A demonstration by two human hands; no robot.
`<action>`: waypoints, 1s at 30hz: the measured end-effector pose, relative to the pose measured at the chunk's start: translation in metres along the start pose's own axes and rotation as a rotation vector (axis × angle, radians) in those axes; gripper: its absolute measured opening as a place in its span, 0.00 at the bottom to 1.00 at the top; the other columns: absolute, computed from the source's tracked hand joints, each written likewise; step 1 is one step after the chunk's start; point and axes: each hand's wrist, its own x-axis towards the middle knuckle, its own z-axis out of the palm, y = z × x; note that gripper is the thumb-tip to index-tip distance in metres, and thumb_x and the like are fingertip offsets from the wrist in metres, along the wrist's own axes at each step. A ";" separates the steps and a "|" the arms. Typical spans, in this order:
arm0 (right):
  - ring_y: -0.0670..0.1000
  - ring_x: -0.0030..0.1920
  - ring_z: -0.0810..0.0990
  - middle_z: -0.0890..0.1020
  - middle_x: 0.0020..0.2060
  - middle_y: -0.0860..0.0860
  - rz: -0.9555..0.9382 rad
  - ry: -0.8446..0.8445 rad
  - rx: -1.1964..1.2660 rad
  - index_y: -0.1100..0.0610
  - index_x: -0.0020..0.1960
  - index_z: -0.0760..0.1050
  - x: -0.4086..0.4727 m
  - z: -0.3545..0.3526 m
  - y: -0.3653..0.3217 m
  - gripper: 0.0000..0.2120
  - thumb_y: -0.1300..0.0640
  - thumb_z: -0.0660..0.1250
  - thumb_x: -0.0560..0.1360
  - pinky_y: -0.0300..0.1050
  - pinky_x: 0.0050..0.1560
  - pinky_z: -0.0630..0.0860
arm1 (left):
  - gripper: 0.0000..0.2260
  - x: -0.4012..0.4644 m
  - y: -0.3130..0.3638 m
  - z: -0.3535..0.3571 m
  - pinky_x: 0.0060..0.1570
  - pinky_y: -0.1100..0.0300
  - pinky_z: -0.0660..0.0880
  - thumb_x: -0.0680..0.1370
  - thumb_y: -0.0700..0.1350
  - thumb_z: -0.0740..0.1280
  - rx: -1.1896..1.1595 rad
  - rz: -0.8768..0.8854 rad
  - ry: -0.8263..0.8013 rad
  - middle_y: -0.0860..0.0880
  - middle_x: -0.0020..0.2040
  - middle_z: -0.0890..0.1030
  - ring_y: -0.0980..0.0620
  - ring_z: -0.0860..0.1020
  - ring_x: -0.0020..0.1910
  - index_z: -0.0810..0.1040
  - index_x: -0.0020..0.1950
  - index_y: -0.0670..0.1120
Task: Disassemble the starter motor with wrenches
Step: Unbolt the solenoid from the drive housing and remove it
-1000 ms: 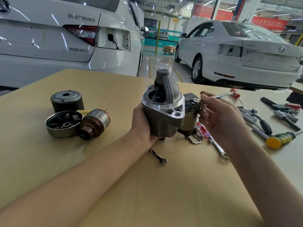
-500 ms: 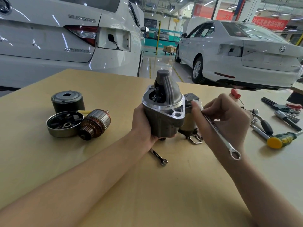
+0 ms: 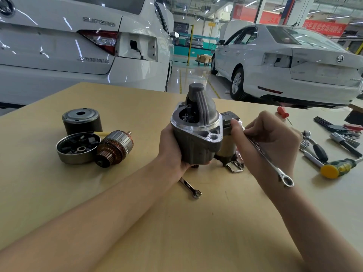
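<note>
The grey starter motor housing [image 3: 198, 132] stands upright, nose cone up, at the table's middle. My left hand [image 3: 169, 148] grips its left side from below. My right hand [image 3: 269, 138] holds a silver combination wrench [image 3: 263, 154]; the wrench's upper end sits at the solenoid [image 3: 228, 118] on the housing's right, and its ring end points down toward my wrist. Removed parts lie at the left: a black motor case [image 3: 81, 120], an end cap with brushes [image 3: 77, 148] and the copper-wound armature [image 3: 114, 150].
A small wrench [image 3: 190, 188] lies on the wooden table [image 3: 196, 232] under my left wrist. Screwdrivers, a ratchet and a yellow-green handled tool [image 3: 337, 167] are scattered at the right. Two white cars stand beyond the table's far edge.
My right hand swung the wrench from pointing up and right to pointing down toward my wrist. Over the last half second it has stayed nearly still. The left hand keeps its grip.
</note>
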 end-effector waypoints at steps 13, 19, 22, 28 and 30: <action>0.55 0.26 0.75 0.74 0.26 0.58 0.315 -0.016 0.299 0.56 0.29 0.67 0.007 -0.004 0.002 0.19 0.65 0.74 0.70 0.44 0.27 0.71 | 0.19 0.001 -0.001 -0.002 0.31 0.56 0.81 0.80 0.52 0.54 -0.029 -0.003 0.015 0.47 0.39 0.86 0.50 0.84 0.35 0.82 0.49 0.46; 0.58 0.27 0.71 0.71 0.24 0.58 0.243 -0.055 0.225 0.52 0.28 0.63 0.007 -0.003 -0.002 0.22 0.66 0.73 0.69 0.46 0.29 0.69 | 0.19 0.001 0.000 -0.002 0.34 0.55 0.82 0.80 0.52 0.54 -0.034 -0.009 0.028 0.47 0.41 0.86 0.50 0.85 0.36 0.82 0.50 0.46; 0.57 0.26 0.70 0.71 0.23 0.58 0.191 -0.014 0.178 0.53 0.28 0.63 0.004 -0.002 -0.004 0.21 0.65 0.72 0.70 0.47 0.27 0.67 | 0.18 0.001 0.000 -0.002 0.32 0.55 0.81 0.80 0.52 0.54 -0.037 -0.008 0.024 0.47 0.41 0.86 0.50 0.85 0.35 0.82 0.49 0.46; 0.53 0.23 0.66 0.69 0.21 0.57 0.047 -0.017 0.025 0.65 0.28 0.66 -0.003 0.001 -0.006 0.18 0.66 0.72 0.71 0.40 0.24 0.63 | 0.18 0.001 0.001 0.000 0.32 0.55 0.81 0.80 0.52 0.55 -0.040 -0.011 0.027 0.46 0.43 0.86 0.49 0.85 0.36 0.82 0.53 0.45; 0.54 0.23 0.67 0.69 0.21 0.58 0.091 0.002 0.045 0.65 0.28 0.65 -0.003 0.001 -0.006 0.18 0.66 0.72 0.70 0.41 0.25 0.63 | 0.18 0.000 0.000 0.001 0.31 0.55 0.81 0.80 0.52 0.55 -0.039 -0.008 0.024 0.46 0.41 0.86 0.49 0.85 0.35 0.82 0.50 0.45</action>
